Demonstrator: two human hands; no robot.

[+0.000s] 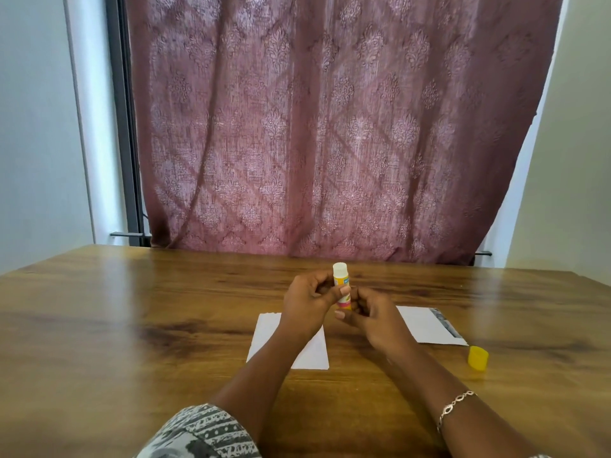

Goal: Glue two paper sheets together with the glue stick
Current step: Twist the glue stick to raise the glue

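An uncapped glue stick with a white top and a yellow-pink label stands upright above the table, held between both hands. My left hand grips its upper body. My right hand pinches its bottom end. A white paper sheet lies flat under my left wrist. A second white sheet with a dark printed strip along its right edge lies to the right, behind my right hand. The glue stick's yellow cap lies on the table near that sheet's front right corner.
The wooden table spans the whole width of the view. A maroon patterned curtain hangs behind the far edge, with pale walls on both sides. A bracelet sits on my right wrist.
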